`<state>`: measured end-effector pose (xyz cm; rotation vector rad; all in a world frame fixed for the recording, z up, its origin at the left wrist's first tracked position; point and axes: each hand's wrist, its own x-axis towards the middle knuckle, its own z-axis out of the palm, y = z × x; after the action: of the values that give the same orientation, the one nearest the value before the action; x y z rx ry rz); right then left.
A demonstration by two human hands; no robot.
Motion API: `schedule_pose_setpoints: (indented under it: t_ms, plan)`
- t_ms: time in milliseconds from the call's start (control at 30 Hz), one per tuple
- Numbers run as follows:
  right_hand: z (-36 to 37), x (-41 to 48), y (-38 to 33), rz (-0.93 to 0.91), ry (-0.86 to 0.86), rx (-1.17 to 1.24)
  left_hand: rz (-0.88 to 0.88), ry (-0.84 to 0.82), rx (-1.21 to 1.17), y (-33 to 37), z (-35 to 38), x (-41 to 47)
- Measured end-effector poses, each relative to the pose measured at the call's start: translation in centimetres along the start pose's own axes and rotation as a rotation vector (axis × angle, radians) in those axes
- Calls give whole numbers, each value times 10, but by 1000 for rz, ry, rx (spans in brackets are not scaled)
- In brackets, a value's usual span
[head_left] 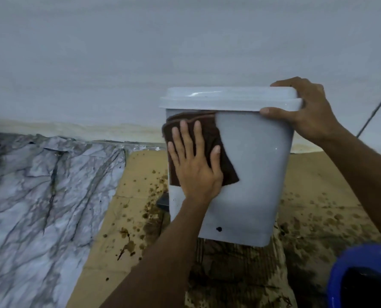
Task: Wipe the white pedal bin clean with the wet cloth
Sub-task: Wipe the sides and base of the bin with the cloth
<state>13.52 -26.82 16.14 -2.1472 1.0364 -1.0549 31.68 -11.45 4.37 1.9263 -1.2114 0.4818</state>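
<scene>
The white pedal bin (251,165) stands tilted on stained cardboard, its lid (227,98) closed. A dark brown cloth (207,130) lies flat against the bin's upper left front. My left hand (194,161) presses the cloth to the bin with straight, spread fingers. My right hand (305,110) grips the lid's right corner, fingers over the top and thumb on the front edge. A dark spot (219,229) sits low on the bin's front. A bit of the black pedal (163,202) shows at the bin's lower left.
Brown-spattered cardboard (136,196) covers the floor under the bin. A marble-patterned sheet (40,192) lies to the left. A blue bucket (363,276) with dark contents sits at the lower right. A pale wall (185,41) rises behind, with a thin cord (376,107) at the right.
</scene>
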Motion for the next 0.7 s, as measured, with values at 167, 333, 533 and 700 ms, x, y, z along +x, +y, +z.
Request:
schedule_pose_setpoints:
  t_ms: [167, 333, 533, 700]
  plan:
    - [0, -6, -5, 4, 19, 28, -263, -77, -18, 2, 9, -101]
    - [-3, -11, -5, 8, 11, 22, 151, -262, 53, 5, 16, -145]
    - [0, -8, -7, 23, 5, 42, -49, -75, 23, -9, 10, -74]
    - [1, -10, -6, 32, 11, 11, -738, 94, -167, 19, 23, -102]
